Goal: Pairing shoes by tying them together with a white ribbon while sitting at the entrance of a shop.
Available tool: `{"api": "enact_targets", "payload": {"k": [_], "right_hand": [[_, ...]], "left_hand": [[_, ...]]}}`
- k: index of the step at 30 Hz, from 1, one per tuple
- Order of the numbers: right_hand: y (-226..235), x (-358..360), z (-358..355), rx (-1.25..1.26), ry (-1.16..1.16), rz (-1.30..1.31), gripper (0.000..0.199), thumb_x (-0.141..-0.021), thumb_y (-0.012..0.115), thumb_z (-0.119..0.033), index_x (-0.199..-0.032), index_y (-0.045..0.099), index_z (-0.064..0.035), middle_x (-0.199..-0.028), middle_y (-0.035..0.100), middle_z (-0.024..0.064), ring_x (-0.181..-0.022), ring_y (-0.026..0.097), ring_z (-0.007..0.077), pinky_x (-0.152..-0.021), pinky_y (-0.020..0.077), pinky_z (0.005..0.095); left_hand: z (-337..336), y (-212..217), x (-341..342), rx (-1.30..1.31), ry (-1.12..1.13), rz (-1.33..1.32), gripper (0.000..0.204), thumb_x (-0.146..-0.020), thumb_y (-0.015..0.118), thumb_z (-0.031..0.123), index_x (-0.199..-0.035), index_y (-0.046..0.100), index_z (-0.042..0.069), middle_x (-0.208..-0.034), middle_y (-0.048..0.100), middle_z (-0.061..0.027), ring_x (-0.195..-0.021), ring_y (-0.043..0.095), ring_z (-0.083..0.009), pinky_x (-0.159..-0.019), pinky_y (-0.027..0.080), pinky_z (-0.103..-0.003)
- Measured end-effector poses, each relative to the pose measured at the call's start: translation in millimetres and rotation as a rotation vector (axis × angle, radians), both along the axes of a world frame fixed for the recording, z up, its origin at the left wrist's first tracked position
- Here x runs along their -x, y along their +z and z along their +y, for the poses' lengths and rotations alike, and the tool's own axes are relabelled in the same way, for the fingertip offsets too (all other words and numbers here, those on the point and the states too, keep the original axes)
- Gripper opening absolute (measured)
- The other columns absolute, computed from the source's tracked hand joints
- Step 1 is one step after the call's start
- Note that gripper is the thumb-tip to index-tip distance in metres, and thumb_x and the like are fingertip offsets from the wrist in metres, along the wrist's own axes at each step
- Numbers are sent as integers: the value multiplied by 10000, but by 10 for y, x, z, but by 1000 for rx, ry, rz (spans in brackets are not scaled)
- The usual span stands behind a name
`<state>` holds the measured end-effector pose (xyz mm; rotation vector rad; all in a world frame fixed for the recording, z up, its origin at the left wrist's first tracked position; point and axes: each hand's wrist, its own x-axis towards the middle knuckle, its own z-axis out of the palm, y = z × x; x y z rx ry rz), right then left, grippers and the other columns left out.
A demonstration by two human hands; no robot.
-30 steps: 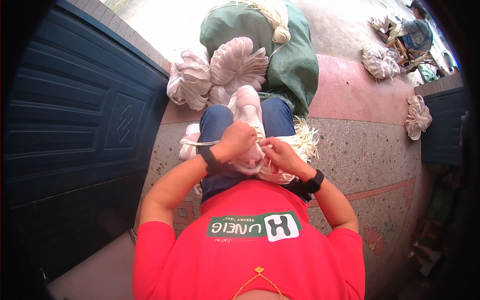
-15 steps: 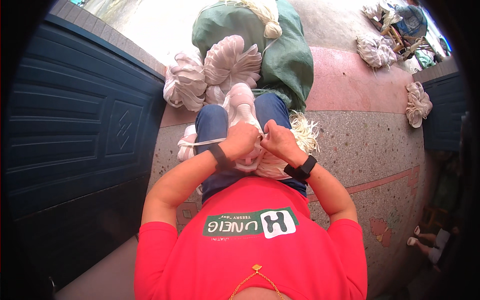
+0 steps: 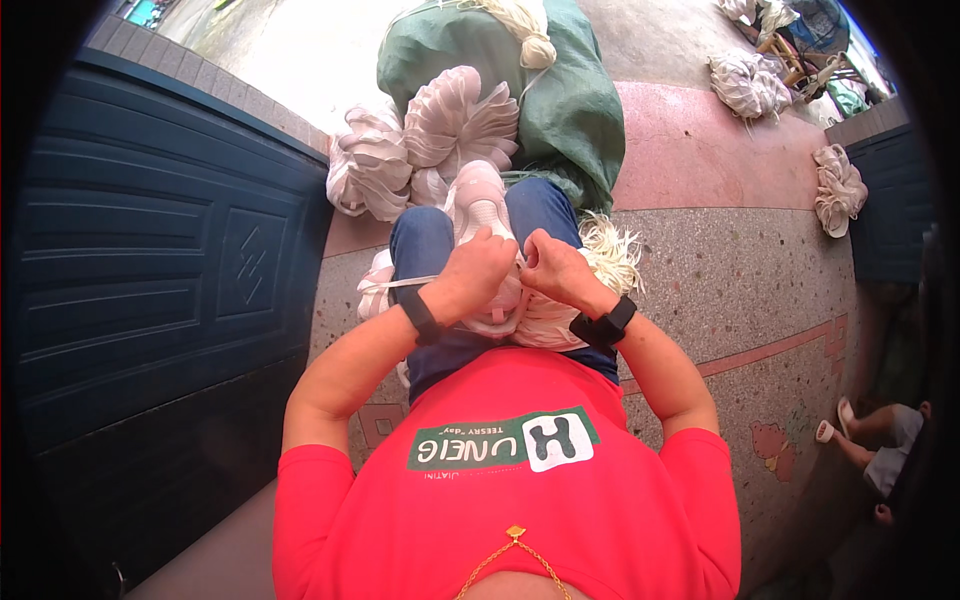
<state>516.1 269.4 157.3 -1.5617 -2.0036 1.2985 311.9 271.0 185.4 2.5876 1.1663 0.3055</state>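
Your left hand (image 3: 478, 275) and right hand (image 3: 553, 270) meet over your lap, each grip pinched shut on the pale pink shoe (image 3: 480, 205) resting on your thighs — toe pointing away from you. Beyond your knees, bundled pale shoe uppers (image 3: 455, 125) lean against a green sack (image 3: 560, 100) on the floor.

A seated person's left hand (image 3: 478, 268) and right hand (image 3: 552, 268) work a pale pink shoe (image 3: 480, 200) on their lap; bundled shoes (image 3: 420, 140) and a green sack (image 3: 560, 100) lie beyond.
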Motion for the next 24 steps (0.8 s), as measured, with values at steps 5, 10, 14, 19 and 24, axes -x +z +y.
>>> {"api": "enact_targets", "payload": {"k": [5,10,14,19,24], "right_hand": [[-100,-29,71,51,-94,416,266,-927,645,-110,-1172,582,-27,-967,705,132,-824,687,249,-723,535,361],[-34,-14,239,434,-10,626,245,-1002,566,-74,-1242,572,-27,-1028,675,39,-832,643,97,-697,509,244],[-83,21,341,543,138,707,226,-1022,625,-130,-1222,582,-34,-948,646,9,-780,611,79,-673,495,235],[-187,7,340,612,132,775,281,-1000,691,-142,-1238,581,-41,-954,667,9,-771,609,70,-668,493,223],[-37,19,327,667,56,848,311,-975,720,-109,-1240,583,-20,-922,679,15,-770,621,68,-670,500,207]], "left_hand": [[74,-28,-155,-373,-59,18,149,-823,634,112,-957,620,50,-837,579,-101,-826,595,-273,-690,526,-356],[18,-57,74,-382,-19,-52,108,-824,678,126,-895,619,70,-816,564,-86,-800,596,-258,-641,511,-366],[-7,-61,160,-328,46,-83,129,-807,726,124,-876,629,75,-802,557,-89,-804,602,-266,-642,509,-371],[-61,-54,283,-176,184,-237,115,-882,708,139,-942,664,51,-900,638,-119,-853,598,-324,-729,511,-425],[-207,-145,710,241,356,-139,191,-992,616,226,-989,664,41,-959,677,-168,-916,604,-387,-822,502,-486]]}}
